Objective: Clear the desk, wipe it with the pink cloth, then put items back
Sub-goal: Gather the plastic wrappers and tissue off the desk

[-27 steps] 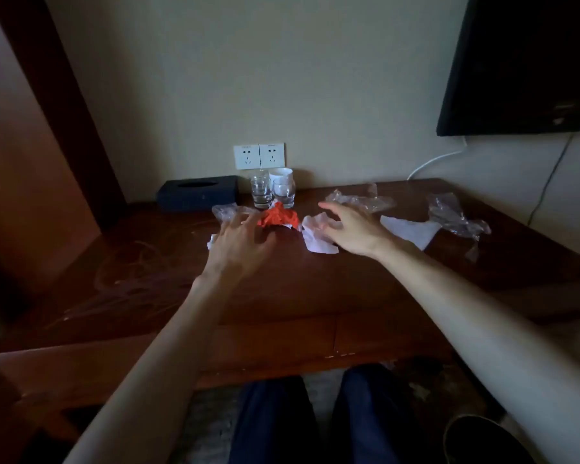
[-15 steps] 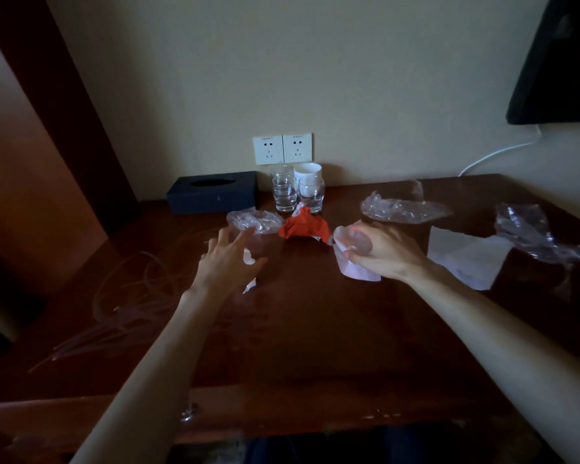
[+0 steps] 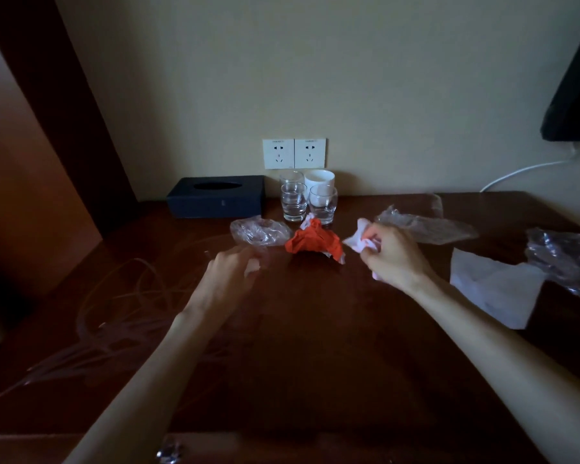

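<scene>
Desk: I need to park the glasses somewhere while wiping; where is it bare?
Bare: the near half of the desk, between the forearms and the front edge. Crowded: the back strip, with tissue box, glasses, red wrapper, plastic bags.

I see a dark reddish-brown desk carrying an orange-red crumpled wrapper, a flat white paper and clear glasses. The tissue box is dark navy, the cup and wall sockets white against a cream wall.
</scene>
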### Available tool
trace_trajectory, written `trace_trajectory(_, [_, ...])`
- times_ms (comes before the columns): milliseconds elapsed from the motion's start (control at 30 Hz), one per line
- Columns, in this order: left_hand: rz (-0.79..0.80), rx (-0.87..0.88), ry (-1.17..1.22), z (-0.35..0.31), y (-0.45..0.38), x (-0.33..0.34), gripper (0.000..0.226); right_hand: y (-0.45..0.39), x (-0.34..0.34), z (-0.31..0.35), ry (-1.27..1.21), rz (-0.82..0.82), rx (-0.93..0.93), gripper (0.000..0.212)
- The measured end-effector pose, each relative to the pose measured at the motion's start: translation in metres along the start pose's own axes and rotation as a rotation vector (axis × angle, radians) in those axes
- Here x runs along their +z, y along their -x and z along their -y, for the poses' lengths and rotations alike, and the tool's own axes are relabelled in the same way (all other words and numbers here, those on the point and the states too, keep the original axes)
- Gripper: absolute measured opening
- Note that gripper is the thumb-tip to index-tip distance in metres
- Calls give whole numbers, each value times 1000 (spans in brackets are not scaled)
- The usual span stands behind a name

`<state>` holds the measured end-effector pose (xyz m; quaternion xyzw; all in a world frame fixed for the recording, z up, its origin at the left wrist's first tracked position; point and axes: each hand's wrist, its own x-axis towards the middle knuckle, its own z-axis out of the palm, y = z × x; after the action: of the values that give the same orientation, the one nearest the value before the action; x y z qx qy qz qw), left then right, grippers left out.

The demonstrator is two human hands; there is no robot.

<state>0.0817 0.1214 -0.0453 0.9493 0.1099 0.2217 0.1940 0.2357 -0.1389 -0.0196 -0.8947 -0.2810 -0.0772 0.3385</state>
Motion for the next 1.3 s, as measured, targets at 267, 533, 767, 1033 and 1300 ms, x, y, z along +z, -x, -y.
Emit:
trace_trajectory(267, [-3, 25, -127, -12, -26, -23, 57, -76, 55, 54, 311, 210, -16, 27])
trace_trajectory(533, [246, -3, -187, 8, -107, 11, 73, -87, 89, 29, 238, 242, -68, 34])
trace_trajectory(767, [356, -181, -334, 21, -140, 53, 42, -94, 91, 17, 192, 320, -55, 32])
trace_trajectory(1033, [191, -100, -380, -35, -88, 42, 31, -66, 75, 36, 90, 194, 82, 39])
trace_trajectory(1300, [-124, 113, -91, -116, -1, -14, 18, 41, -53, 41, 17, -61, -66, 24])
